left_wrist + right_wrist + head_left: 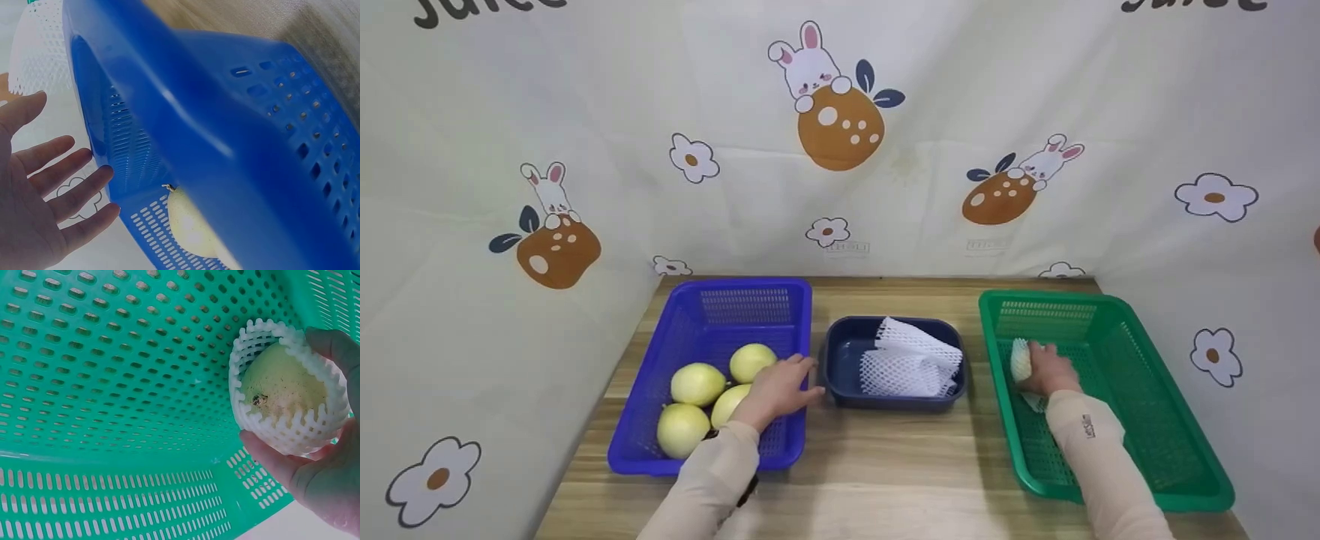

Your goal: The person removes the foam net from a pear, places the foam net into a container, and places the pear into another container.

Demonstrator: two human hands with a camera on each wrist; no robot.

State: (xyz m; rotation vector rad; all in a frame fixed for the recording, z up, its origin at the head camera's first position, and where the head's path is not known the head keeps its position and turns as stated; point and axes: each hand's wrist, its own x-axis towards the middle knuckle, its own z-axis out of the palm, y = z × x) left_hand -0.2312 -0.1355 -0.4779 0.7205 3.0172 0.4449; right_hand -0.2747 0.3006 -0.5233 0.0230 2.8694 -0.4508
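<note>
My right hand (1051,369) is down inside the green basket (1117,307), by its left wall. It grips a pear (286,382) wrapped in a white foam net (243,382), thumb and fingers on opposite sides. One end of that pear shows through the net's opening in the right wrist view. Over the right side of the blue basket (620,454), my left hand (780,386) hovers with fingers spread and nothing in them. Several bare yellow-green pears (697,385) lie in the blue basket, one partly hidden beneath this hand.
Between the two baskets stands a small dark-blue tub (840,360) with white foam nets (911,364) in it, one hanging up over its back rim. All stand on a wooden table (885,457). A printed cloth (930,195) encloses the back and sides.
</note>
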